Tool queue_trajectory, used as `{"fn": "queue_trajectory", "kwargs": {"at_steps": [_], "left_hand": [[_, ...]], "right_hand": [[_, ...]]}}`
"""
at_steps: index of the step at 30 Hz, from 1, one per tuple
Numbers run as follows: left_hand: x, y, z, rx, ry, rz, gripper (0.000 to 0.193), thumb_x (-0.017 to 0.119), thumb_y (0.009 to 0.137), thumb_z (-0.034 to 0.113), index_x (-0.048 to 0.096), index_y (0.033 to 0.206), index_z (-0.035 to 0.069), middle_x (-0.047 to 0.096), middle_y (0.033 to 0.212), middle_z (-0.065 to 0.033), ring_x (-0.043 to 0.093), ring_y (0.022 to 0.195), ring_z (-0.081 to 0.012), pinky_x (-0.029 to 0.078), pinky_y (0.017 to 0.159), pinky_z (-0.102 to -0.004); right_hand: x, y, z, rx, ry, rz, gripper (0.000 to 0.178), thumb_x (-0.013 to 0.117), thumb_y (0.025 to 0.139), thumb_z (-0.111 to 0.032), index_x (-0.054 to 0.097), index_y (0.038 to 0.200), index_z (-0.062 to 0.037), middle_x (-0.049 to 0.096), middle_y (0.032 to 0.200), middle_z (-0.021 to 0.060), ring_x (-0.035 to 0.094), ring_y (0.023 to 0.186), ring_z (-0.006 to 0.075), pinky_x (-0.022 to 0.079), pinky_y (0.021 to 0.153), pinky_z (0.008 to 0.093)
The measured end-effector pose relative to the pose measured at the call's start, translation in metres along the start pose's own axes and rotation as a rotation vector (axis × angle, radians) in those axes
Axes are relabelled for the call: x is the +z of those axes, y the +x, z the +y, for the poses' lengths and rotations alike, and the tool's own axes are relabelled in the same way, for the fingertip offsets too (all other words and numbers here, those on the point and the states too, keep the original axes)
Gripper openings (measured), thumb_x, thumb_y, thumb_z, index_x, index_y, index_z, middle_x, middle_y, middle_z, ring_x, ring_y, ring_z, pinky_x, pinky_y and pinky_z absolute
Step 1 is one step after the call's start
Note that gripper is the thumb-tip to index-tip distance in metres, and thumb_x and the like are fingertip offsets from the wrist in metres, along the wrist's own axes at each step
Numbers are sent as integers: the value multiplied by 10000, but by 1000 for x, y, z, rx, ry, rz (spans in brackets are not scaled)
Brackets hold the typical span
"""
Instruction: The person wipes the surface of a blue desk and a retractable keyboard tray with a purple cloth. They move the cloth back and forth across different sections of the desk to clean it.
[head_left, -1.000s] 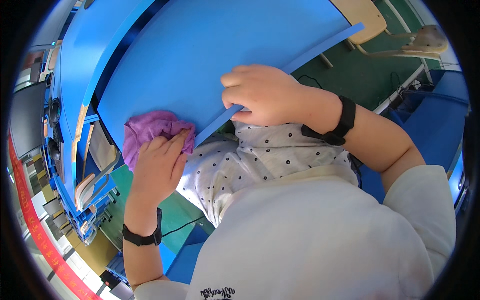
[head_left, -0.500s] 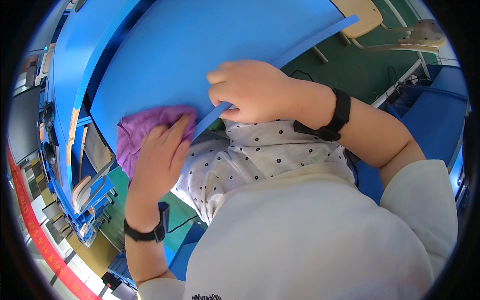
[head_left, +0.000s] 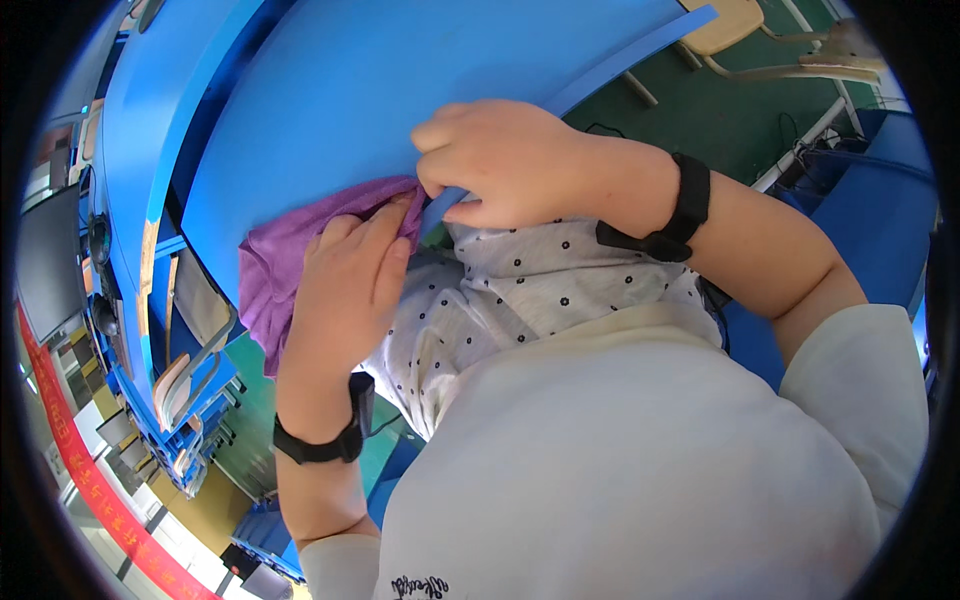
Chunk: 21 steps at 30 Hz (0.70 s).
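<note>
Left grip (head_left: 345, 280) atop purple cloth (head_left: 275, 255), cannot tell if clamped; right grip (head_left: 505, 160) clamps desk edge (head_left: 630, 62).

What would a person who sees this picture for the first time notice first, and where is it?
Probably the purple cloth, vivid against the blue desk, left of centre, with the person's left hand on it. Next comes the right hand, near the middle, gripping the desk's near edge. At the far lower left, a long red banner curves along the rim.
</note>
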<state>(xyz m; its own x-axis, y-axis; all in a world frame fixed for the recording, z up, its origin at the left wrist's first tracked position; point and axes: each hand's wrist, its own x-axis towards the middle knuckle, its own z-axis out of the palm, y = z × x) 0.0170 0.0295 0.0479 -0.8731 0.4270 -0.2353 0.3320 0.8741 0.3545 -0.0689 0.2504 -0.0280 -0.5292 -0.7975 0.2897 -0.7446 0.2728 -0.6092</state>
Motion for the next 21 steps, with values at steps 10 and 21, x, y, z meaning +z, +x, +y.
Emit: {"fn": "queue_trajectory", "kwargs": {"at_steps": [10,21], "left_hand": [[-5,-21,-23,-19,-32,-36,402,508,981,184,591,1354,61,614,922,-140,554,916,-315,423,840,-423],[-17,-46,-41,-147,-150,-124,373,517,968,140,607,1316,40,628,947,-127,552,930,-305,425,854,-401]], "right_hand": [[-1,-2,0,-6,4,21,143,740,749,-176,677,831,-75,600,891,43,619,933,271,532,732,418],[2,-5,2,-20,18,66,169,765,726,-161,644,822,-92,545,868,39,577,897,263,492,728,399]]}}
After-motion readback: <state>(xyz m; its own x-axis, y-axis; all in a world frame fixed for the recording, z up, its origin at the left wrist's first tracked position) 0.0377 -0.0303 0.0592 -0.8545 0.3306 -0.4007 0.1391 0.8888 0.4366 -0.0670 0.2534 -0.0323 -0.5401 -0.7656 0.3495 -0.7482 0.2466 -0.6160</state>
